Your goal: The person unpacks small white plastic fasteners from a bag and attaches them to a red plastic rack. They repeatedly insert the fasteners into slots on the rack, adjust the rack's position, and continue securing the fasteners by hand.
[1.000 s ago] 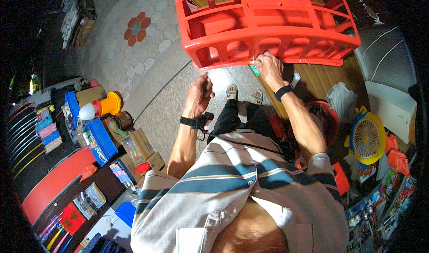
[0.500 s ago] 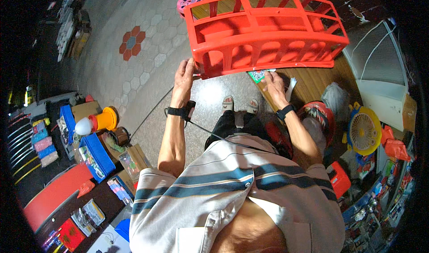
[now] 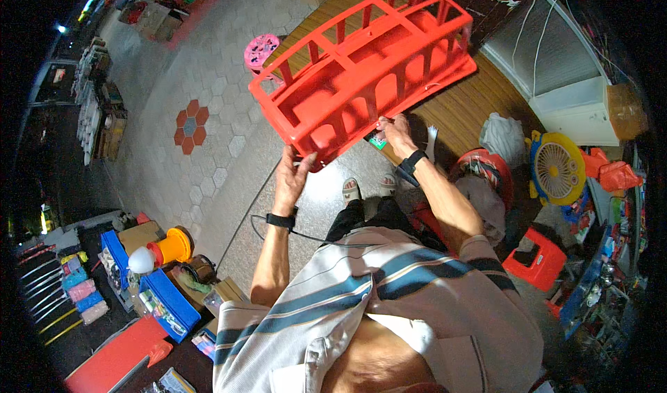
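A red plastic rack with barred sides and a divided open top stands tilted across a wooden table. My left hand grips its near left corner, thumb on the inner side. At the middle of its lower near edge, my right hand has its fingers curled in against the rack; the fingertips are partly hidden. Just below the right fingers a small green-and-white card lies at the table's edge. A dark band sits on each wrist, and a black cord runs from the left one.
The wooden table extends to the right, with a white brush-like strip on it. A pink stool stands beyond the rack's left end. To the right are a white plastic bag and a yellow-and-blue fan. Blue bins sit lower left.
The rack has swung so its left end is nearer me and its right end farther away. My left hand has come down with that corner; my right hand has closed in on the near edge.
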### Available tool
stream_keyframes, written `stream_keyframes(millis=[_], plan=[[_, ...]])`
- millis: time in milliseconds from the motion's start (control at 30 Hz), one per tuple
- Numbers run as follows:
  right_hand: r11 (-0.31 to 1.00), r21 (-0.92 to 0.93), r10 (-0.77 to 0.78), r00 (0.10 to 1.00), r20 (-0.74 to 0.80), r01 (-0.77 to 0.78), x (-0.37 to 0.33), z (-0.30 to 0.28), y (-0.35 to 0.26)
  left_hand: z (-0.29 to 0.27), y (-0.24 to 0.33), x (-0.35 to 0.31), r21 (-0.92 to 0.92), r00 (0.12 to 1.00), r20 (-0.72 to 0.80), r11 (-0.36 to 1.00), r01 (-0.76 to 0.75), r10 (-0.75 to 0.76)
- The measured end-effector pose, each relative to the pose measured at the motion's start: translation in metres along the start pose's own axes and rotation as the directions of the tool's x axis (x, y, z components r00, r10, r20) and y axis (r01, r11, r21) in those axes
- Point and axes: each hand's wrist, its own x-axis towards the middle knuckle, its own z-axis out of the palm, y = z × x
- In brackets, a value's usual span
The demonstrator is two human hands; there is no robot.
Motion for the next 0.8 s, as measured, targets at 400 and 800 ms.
stream_keyframes(millis=[400,800], plan=[[0.995,0.035,0.092,0.993,0.073,-0.094,0.005,-0.012,-0.013,0.007,-0.004,-0.004,0.114,0.994,0.094,0.992,0.052,-0.062],[0.982,0.121,0.131,0.983,0.128,-0.146,0.014,-0.029,-0.008,-0.052,-0.026,0.02,-0.044,0.982,0.12,0.988,0.15,-0.144]])
